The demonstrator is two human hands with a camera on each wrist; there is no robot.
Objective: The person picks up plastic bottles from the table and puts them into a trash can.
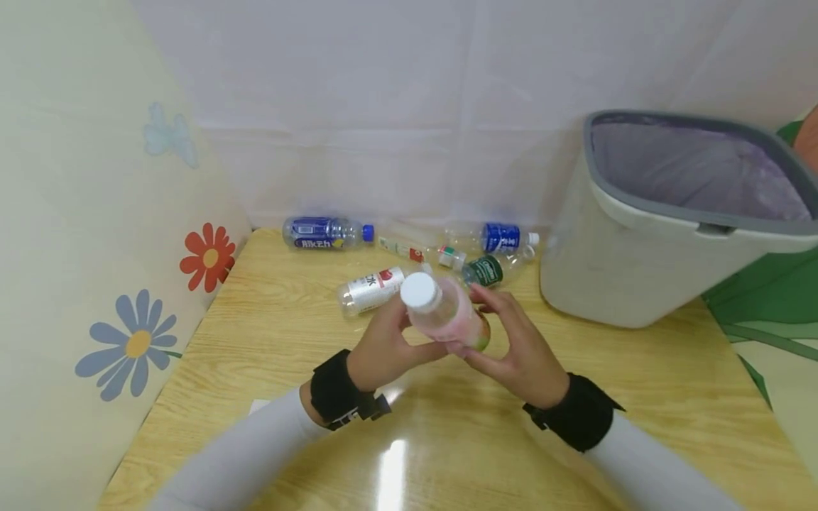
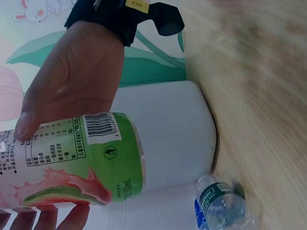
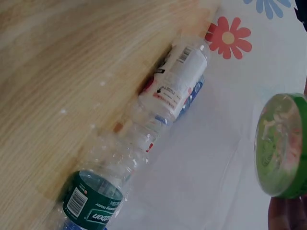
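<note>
The left hand (image 1: 386,348) and right hand (image 1: 520,348) grip one watermelon drink bottle (image 1: 452,316) left of one bin (image 1: 633,262), and at least five more bottles (image 1: 375,289) lie left of that bin too.

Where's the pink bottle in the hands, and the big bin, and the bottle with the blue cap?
Pink bottle (image 1: 455,321): head view, on its pink label.
Big bin (image 1: 629,262): head view, on its pale outer wall.
Bottle with the blue cap (image 1: 326,233): head view, on its blue label.
</note>
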